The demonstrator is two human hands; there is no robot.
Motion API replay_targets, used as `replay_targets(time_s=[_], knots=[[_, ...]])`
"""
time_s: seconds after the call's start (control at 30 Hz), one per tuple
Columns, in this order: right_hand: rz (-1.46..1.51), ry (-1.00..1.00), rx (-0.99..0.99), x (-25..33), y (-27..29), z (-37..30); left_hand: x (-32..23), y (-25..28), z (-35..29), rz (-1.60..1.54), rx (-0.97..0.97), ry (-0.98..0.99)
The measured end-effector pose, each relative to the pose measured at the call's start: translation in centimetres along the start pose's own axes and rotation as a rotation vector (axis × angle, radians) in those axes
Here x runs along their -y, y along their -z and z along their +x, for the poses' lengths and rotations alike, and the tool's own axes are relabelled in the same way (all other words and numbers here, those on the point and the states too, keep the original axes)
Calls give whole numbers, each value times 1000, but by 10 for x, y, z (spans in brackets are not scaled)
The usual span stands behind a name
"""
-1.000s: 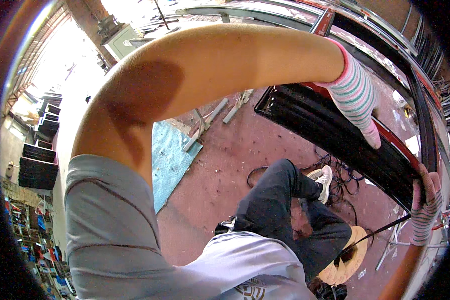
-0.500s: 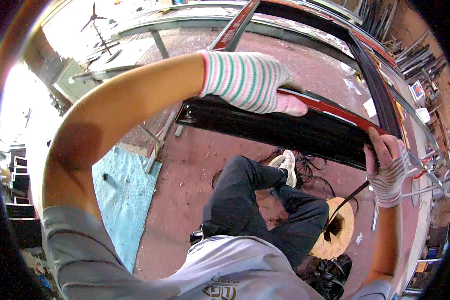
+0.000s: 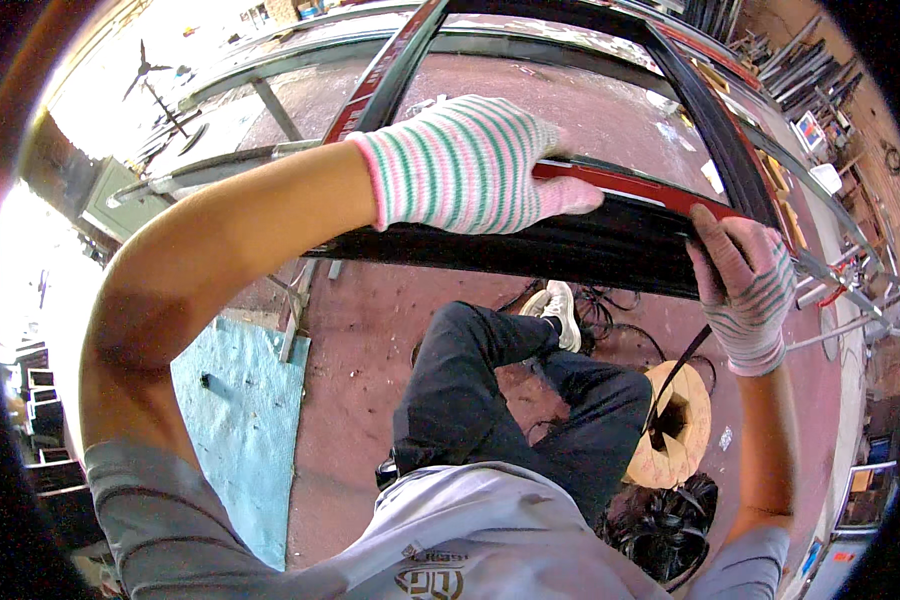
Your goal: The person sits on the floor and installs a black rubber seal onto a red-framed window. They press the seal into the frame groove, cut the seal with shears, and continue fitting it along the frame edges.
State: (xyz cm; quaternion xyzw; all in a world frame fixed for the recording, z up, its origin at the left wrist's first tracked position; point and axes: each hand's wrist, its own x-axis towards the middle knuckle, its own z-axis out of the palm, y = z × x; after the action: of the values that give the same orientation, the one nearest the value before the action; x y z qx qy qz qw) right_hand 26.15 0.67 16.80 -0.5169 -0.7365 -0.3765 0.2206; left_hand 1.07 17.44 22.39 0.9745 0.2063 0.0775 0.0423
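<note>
A black rectangular frame (image 3: 610, 253), with red film along its upper faces, lies across in front of me. My left hand (image 3: 460, 165), in a striped knit glove, is wrapped over the near bar, its thumb along the red film and its fingertips hidden behind. Near the right corner, my right hand (image 3: 745, 275), gloved with bare fingertips showing, closes at the same bar. A thin black strip (image 3: 682, 380) runs from beneath that hand down to a cardboard spool (image 3: 642, 462). How the strip sits between the fingers is hidden.
Metal rails (image 3: 270, 105) support the frame. On the reddish floor, a blue sheet (image 3: 240, 430) lies at left and a black bundle (image 3: 660, 525) sits beside the spool. Loose black cords (image 3: 620, 315) trail near my shoe. Long metal profiles (image 3: 800, 70) are stacked at far right.
The frame now sits further left in view as my view shifts. My right hand has slid a little left along the near bar, away from the corner. My left hand still grips the bar.
</note>
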Motion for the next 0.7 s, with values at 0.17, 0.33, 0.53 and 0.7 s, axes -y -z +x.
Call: replay_targets(time_s=[0.17,0.33,0.53,0.7], knots=[[-8,37,10,2,0,7,5,0,7,-44,34,-59],[-37,40,28,4,0,5,-15,-4,24,-21,58,-98],[-95,46,-55,10,2,14,-22,-13,30,-99,-37,-118],[-35,88,21,3,-2,3,-20,-15,27,-99,-74,-115]])
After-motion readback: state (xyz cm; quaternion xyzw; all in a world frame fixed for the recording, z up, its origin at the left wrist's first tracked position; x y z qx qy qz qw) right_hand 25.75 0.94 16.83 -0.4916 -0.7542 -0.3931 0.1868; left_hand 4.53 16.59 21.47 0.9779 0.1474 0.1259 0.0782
